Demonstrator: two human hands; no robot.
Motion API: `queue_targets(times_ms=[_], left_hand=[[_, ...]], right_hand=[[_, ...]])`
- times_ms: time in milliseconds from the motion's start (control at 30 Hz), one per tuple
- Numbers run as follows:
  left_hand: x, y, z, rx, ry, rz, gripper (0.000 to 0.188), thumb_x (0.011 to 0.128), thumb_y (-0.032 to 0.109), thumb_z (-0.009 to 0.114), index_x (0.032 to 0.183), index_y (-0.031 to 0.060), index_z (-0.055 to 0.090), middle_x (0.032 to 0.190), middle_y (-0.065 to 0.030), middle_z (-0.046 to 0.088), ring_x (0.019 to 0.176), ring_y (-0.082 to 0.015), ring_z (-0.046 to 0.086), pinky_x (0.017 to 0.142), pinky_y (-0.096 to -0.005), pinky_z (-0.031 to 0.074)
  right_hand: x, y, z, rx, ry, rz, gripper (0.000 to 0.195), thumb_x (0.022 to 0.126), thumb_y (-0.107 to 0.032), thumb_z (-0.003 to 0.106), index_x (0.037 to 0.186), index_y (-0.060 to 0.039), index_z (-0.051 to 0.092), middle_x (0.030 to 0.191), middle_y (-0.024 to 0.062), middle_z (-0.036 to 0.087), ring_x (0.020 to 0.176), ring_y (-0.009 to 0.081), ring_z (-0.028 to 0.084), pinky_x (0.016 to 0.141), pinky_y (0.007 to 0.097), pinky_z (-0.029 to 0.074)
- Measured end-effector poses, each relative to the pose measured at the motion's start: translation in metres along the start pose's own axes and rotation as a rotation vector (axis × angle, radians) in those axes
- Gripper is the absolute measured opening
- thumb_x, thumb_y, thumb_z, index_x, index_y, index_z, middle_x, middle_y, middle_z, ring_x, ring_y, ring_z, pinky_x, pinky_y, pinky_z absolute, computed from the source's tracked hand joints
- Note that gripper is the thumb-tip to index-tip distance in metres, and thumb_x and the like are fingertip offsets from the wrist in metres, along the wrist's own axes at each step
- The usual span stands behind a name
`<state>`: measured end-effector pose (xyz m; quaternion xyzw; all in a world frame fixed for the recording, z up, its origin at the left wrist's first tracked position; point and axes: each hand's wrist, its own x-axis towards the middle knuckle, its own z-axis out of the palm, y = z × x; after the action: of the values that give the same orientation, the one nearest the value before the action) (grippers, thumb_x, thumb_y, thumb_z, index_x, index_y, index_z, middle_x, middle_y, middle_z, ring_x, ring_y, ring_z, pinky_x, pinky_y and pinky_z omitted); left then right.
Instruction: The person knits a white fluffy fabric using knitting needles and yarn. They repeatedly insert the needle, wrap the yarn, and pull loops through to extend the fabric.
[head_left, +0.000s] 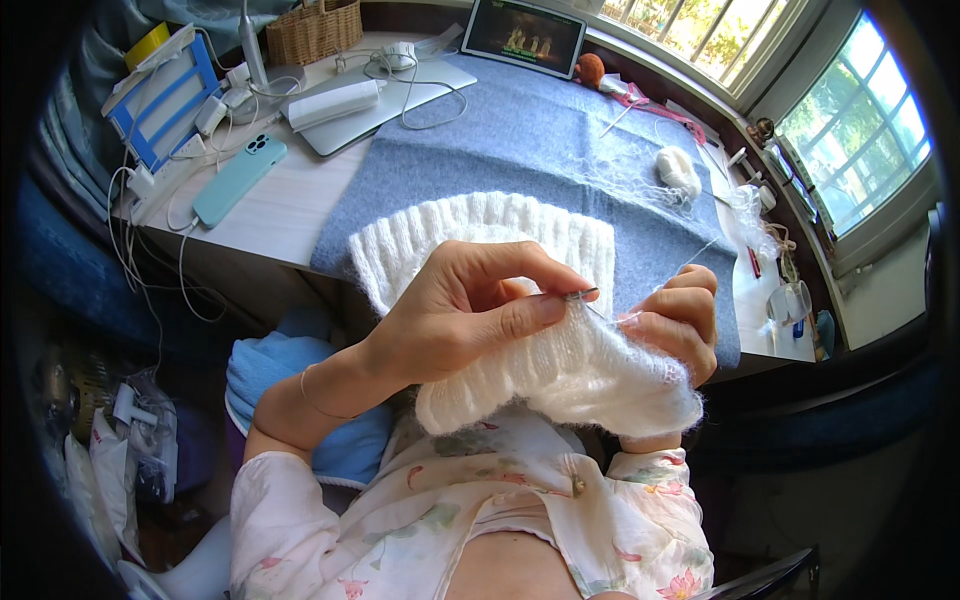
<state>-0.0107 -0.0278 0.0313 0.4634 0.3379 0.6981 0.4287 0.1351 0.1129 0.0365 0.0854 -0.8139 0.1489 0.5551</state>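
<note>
My left hand (457, 315) pinches the tip of a metal knitting needle (580, 294) between thumb and forefinger. White knitted fabric (517, 367), fuzzy and ribbed along its far edge, hangs from the needle and spreads beneath both hands towards my lap. At its right side my right hand (671, 319) is curled, gripping the work close to the left fingertips; what its fingers close on is partly hidden. A thin strand of white yarn (697, 253) runs from the right hand up towards a white yarn ball (677, 171) on the blue-grey felt mat (480, 127).
Behind the mat stands a tablet (523, 36). A silver laptop (427, 79) and a teal phone (240, 180) with cables lie at left. Loose yarn strands (622, 180), a pink tape measure (660, 109) and a glass (789, 303) are at right. A wicker basket (313, 31) sits at the back.
</note>
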Motion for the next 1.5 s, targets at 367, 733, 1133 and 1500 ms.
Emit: queue_targets(times_ms=[367,733,1133,1500], left_hand=[[-0.001,-0.014,0.005,0.297,0.047,0.103,0.016,0.082,-0.006,0.058,0.097,-0.0027,0.065,0.091,-0.0069,0.059,0.08,-0.0096,0.055,0.068,-0.0215,0.044],[0.002,-0.017,0.003,0.121,0.041,-0.035,0.017,0.086,-0.004,0.055,0.101,-0.0021,0.061,0.096,-0.0073,0.06,0.086,-0.0104,0.059,0.075,-0.0216,0.048],[-0.002,-0.013,0.003,0.089,0.11,-0.056,0.014,0.086,0.003,0.058,0.1,-0.0004,0.059,0.094,-0.0059,0.06,0.088,-0.0114,0.061,0.076,-0.0227,0.049],[0.001,-0.014,0.002,0.042,0.048,-0.064,0.017,0.085,-0.001,0.059,0.101,-0.0024,0.063,0.094,-0.0088,0.061,0.089,-0.0133,0.06,0.079,-0.0247,0.049]], right_hand=[[0.01,0.009,0.009,-0.213,-0.1,-0.007,0.052,0.061,-0.05,0.068,0.087,-0.0052,0.062,0.083,0.0077,0.054,0.072,0.0231,0.048,0.066,0.0343,0.035],[-0.004,0.01,-0.006,-0.176,-0.032,-0.067,0.038,0.054,-0.039,0.074,0.081,-0.0126,0.072,0.074,-0.0009,0.052,0.067,0.0154,0.04,0.057,0.0268,0.031],[-0.007,0.0,-0.015,-0.201,-0.094,0.019,0.036,0.051,-0.033,0.074,0.082,-0.015,0.073,0.078,-0.0026,0.051,0.071,0.0155,0.041,0.061,0.0278,0.032],[-0.005,0.001,-0.012,-0.112,0.014,0.059,0.031,0.048,-0.024,0.075,0.074,-0.0114,0.064,0.074,-0.0001,0.05,0.068,0.0178,0.044,0.059,0.029,0.035]])
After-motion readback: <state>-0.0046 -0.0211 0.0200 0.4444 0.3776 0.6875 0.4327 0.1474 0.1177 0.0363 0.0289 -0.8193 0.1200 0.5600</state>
